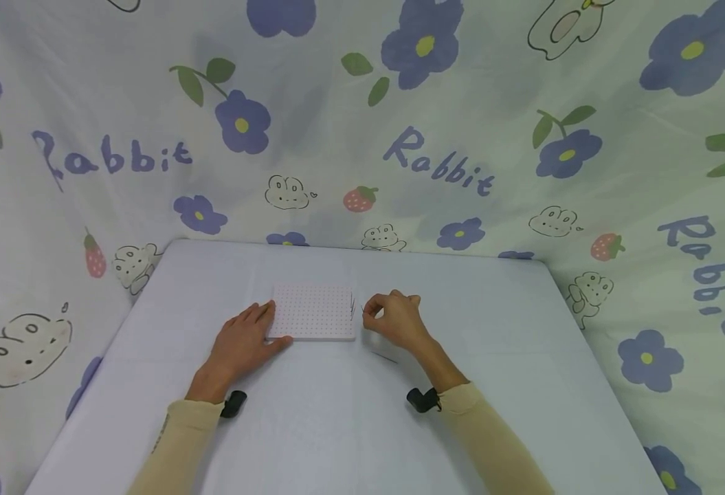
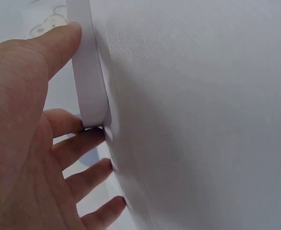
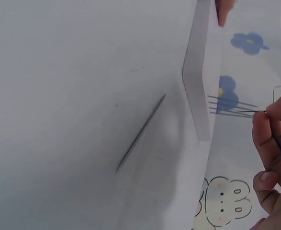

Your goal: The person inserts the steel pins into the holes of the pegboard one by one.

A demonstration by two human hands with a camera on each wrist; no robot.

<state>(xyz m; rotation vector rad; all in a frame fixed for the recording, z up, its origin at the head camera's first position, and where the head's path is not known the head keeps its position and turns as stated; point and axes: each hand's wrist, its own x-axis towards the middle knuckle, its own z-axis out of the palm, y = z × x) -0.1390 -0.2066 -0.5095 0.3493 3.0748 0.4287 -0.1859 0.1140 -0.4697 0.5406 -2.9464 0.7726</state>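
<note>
A white board (image 1: 313,313) covered in rows of small holes lies flat on the table. My left hand (image 1: 238,344) steadies its near left corner, thumb against the front side and fingertips along the left side. Several thin dark needles (image 3: 231,103) stand up from the board near its right edge. Just right of the board, thumb and index finger of my right hand (image 1: 399,320) pinch a thin needle (image 3: 260,111), held above the table close to the standing ones. One more needle (image 3: 140,134) lies on the table by the board's near right corner.
A white cloth covers the table (image 1: 362,426). Behind it and at both sides hangs a curtain (image 1: 313,137) printed with flowers and rabbits. A dark wrist camera (image 1: 422,400) sits at the right cuff, another (image 1: 234,404) at the left.
</note>
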